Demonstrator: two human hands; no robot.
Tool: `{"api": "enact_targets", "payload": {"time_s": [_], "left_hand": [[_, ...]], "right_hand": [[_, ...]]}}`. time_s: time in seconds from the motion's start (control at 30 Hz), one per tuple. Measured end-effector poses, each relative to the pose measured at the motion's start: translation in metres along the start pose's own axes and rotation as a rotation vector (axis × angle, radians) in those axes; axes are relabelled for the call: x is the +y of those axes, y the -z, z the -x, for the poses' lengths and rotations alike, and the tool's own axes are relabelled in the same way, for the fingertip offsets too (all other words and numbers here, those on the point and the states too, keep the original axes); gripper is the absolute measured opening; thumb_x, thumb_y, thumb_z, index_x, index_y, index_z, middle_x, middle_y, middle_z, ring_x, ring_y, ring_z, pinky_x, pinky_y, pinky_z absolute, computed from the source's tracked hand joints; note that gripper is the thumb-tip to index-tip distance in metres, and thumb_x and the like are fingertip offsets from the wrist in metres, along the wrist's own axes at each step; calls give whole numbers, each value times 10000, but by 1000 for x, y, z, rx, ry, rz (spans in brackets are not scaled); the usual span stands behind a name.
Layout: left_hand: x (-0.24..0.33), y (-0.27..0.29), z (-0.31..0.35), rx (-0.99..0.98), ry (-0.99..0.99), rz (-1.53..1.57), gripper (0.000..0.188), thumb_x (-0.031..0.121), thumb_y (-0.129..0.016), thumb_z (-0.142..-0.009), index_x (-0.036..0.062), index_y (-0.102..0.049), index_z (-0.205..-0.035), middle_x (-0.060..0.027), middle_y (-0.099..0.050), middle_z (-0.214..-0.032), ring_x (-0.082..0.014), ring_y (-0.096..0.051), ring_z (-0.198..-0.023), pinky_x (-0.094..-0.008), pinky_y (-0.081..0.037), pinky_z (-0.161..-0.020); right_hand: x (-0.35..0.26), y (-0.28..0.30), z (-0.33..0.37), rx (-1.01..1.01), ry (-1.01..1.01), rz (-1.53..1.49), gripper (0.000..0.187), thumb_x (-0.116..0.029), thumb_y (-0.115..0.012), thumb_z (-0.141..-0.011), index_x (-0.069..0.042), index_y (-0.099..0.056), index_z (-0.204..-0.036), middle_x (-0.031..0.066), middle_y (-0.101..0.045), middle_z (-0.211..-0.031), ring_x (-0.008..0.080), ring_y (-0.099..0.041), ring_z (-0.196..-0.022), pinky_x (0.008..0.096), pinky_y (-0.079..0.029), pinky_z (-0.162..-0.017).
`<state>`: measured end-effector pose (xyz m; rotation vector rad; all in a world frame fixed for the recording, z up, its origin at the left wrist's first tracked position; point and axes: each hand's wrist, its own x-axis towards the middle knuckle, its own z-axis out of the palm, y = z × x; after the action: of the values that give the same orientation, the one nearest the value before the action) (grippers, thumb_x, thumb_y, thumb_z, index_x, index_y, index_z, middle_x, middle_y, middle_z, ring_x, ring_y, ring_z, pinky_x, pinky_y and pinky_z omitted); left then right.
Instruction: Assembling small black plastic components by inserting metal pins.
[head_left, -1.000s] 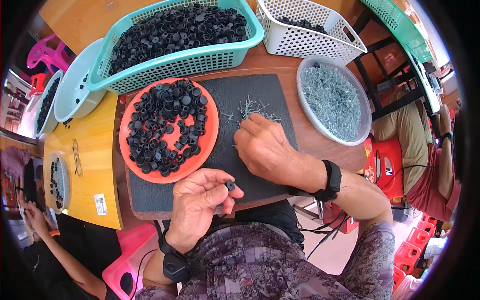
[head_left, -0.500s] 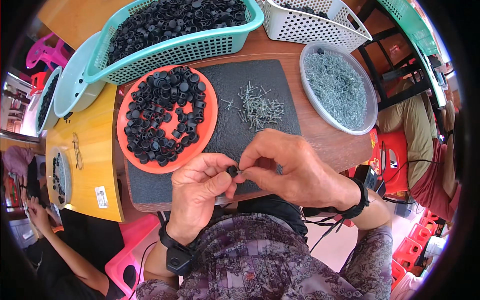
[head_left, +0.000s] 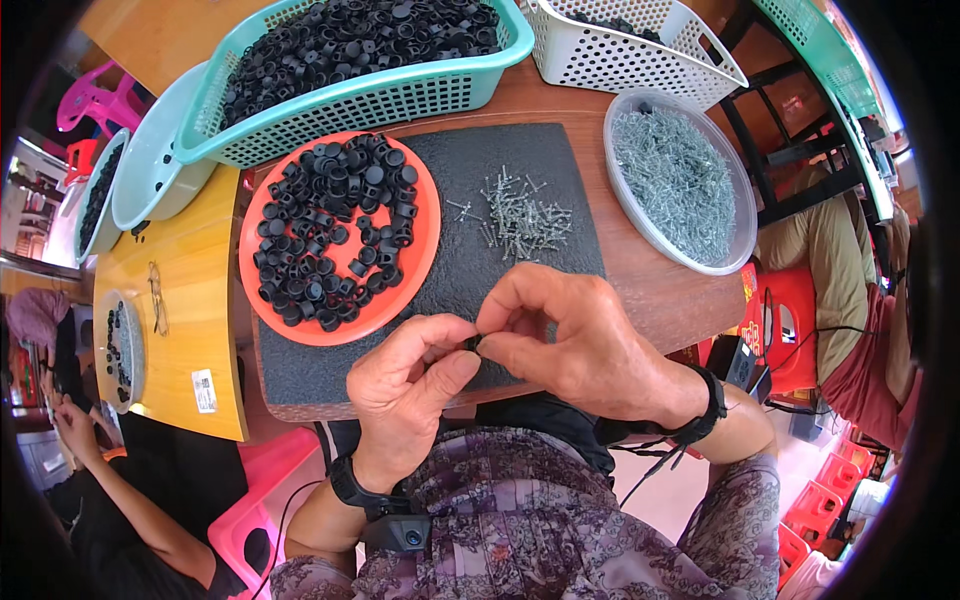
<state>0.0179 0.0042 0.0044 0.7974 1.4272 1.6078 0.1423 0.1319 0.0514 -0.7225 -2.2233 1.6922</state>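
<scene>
Over the near edge of the black mat [head_left: 450,145], my left hand [head_left: 405,375] pinches a small black plastic cap [head_left: 472,343] between thumb and forefinger. The fingertips cover most of it. My right hand [head_left: 580,345] is closed in a pinch against the same spot; whatever its fingertips hold is hidden. Just beyond the left hand, an orange-red plate [head_left: 428,225] carries many similar black caps [head_left: 372,175]. A loose pile of small metal screws [head_left: 525,222] lies on the mat beyond the right hand.
A teal basket [head_left: 370,105] heaped with black parts stands at the back, beside a white basket [head_left: 640,75]. At right is a clear tub [head_left: 748,235] of screws. A pale green basin [head_left: 150,200] stands left. Another person's arm [head_left: 150,520] shows at lower left.
My left hand has turned, bringing its fingertips up over the cap, which showed more plainly before. The right fingertips have closed in against it. The whole view has shifted slightly.
</scene>
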Motion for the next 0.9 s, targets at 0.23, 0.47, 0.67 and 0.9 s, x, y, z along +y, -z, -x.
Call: {"api": "enact_targets", "payload": {"time_s": [0.23,0.47,0.67,0.9], "left_hand": [[-3,0,2,35,101,244,233,3,-668,-796,-51,-577,-1003,-61,-604,-815,-107,-586,-687,-217,-479,-602],[-7,0,6,20,85,281,217,32,-660,-820,-54,-574,-999,-76,-613,-848,-114,-584,-693,-218,-479,-612],[-13,7,6,39,105,331,203,37,-654,-826,-55,-572,-987,-80,-614,-853,-125,-587,-687,-229,-485,-608],[-12,21,11,119,104,420,237,68,-679,-805,-61,-572,-972,-114,-631,-824,-150,-605,-677,-249,-498,-595]], "right_hand": [[4,-7,3,60,45,1,114,-56,-667,-765,7,-585,-814,114,-577,-728,218,-563,-661,321,-441,-584],[10,-16,1,60,126,14,108,-49,-679,-768,-7,-586,-804,99,-564,-720,230,-542,-651,330,-428,-572],[10,-21,-6,11,83,6,100,-50,-673,-780,-3,-592,-818,104,-567,-729,222,-541,-645,317,-428,-567],[-17,-19,-41,-55,184,113,99,-70,-647,-754,-7,-614,-823,116,-577,-746,251,-553,-685,352,-441,-603]]}}
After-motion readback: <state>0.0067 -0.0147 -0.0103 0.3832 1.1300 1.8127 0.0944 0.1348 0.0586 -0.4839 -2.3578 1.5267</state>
